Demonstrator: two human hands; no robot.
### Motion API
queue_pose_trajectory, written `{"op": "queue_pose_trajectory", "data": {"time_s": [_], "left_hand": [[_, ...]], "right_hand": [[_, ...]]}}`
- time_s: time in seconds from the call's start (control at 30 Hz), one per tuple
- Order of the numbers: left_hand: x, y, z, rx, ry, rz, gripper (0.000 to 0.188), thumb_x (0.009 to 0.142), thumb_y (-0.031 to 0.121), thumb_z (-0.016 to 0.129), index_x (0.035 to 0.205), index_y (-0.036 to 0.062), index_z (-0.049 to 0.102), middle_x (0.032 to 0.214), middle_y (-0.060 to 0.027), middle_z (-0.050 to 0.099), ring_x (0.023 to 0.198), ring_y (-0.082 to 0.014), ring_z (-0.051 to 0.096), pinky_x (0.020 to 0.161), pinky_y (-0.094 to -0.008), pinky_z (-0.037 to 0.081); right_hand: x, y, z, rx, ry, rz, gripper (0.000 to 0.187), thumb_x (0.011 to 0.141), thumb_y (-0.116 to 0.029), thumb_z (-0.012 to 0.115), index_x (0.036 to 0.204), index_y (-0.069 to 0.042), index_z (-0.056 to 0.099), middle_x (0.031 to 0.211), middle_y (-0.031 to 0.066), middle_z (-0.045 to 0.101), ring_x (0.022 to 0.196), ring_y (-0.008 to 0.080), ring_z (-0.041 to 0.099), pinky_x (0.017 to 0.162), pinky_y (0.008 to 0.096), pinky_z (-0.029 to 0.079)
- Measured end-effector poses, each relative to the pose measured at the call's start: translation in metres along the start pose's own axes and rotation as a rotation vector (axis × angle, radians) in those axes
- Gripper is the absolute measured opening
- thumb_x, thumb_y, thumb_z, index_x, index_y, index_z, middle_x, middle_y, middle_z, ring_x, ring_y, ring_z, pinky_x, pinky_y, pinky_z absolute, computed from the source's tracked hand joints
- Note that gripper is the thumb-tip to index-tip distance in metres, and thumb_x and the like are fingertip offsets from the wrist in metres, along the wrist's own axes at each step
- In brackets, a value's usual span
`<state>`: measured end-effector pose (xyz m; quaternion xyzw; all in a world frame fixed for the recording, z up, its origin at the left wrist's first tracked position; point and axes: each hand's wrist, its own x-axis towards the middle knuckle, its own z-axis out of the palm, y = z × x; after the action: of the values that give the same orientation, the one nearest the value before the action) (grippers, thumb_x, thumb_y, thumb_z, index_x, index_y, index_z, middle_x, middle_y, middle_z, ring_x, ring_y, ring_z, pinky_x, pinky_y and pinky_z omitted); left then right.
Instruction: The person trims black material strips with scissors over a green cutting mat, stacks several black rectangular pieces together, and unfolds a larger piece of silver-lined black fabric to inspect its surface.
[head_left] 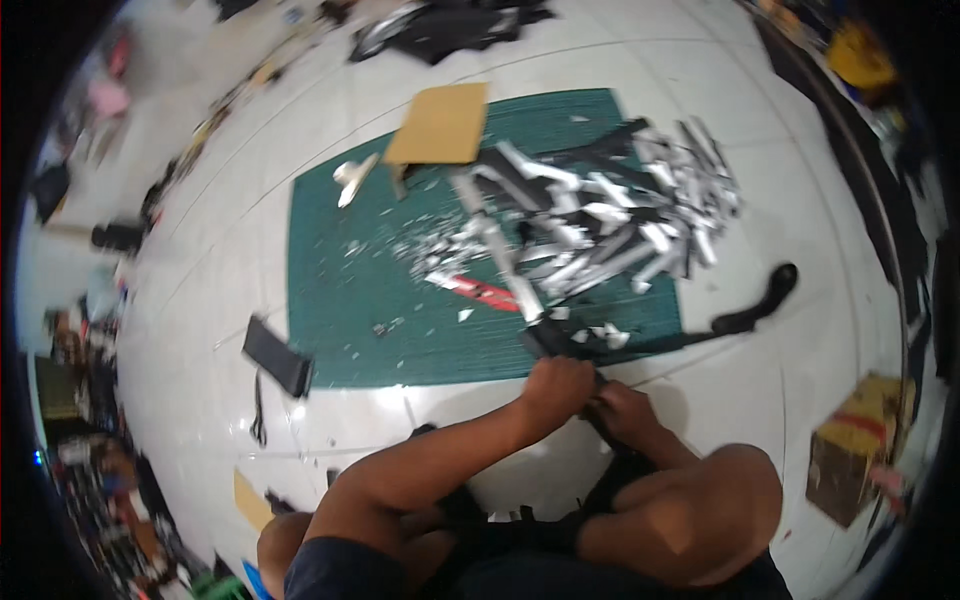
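Both my hands are together just past the near edge of a green mat. My left hand is closed round a dark strip-like piece; its exact kind is blurred. Close beside it, my right hand is closed on the lower part of the same dark piece. A long pale strip runs away from the dark piece across the mat; whether they are joined I cannot tell. Left of that strip lies a red tool, possibly a cutter. Small white scraps are scattered beside it.
A heap of black and white strips covers the mat's right side. Cardboard lies at its far edge. A long black object with a rounded end reaches onto the tiles. Left are a black flat piece; right, a cardboard box.
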<state>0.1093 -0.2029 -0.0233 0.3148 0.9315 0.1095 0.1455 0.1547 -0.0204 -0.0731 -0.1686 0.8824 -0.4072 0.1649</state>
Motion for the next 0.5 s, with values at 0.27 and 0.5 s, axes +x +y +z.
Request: {"op": "queue_pose_trajectory", "data": {"time_s": [0.27, 0.5], "left_hand": [[-0.047, -0.027, 0.043, -0.635, 0.286, -0.154, 0.017, 0.072, 0.007, 0.059, 0.088, 0.0015, 0.063, 0.088, -0.0149, 0.056, 0.086, -0.0343, 0.058, 0.073, -0.0429, 0.049], [-0.044, -0.01, 0.061, -0.831, 0.446, -0.271, 0.018, 0.07, 0.013, 0.063, 0.084, 0.0013, 0.062, 0.086, -0.0142, 0.053, 0.086, -0.0331, 0.055, 0.075, -0.0424, 0.047]], "right_hand": [[0.03, -0.02, 0.001, 0.063, -0.162, -0.218, 0.022, 0.077, -0.003, 0.061, 0.099, -0.004, 0.059, 0.09, 0.016, 0.061, 0.084, 0.0362, 0.061, 0.072, 0.0423, 0.05], [0.033, -0.017, 0.009, -0.037, 0.021, -0.261, 0.019, 0.079, 0.004, 0.054, 0.096, -0.001, 0.059, 0.094, 0.0193, 0.058, 0.084, 0.0345, 0.06, 0.073, 0.0364, 0.048]]}}
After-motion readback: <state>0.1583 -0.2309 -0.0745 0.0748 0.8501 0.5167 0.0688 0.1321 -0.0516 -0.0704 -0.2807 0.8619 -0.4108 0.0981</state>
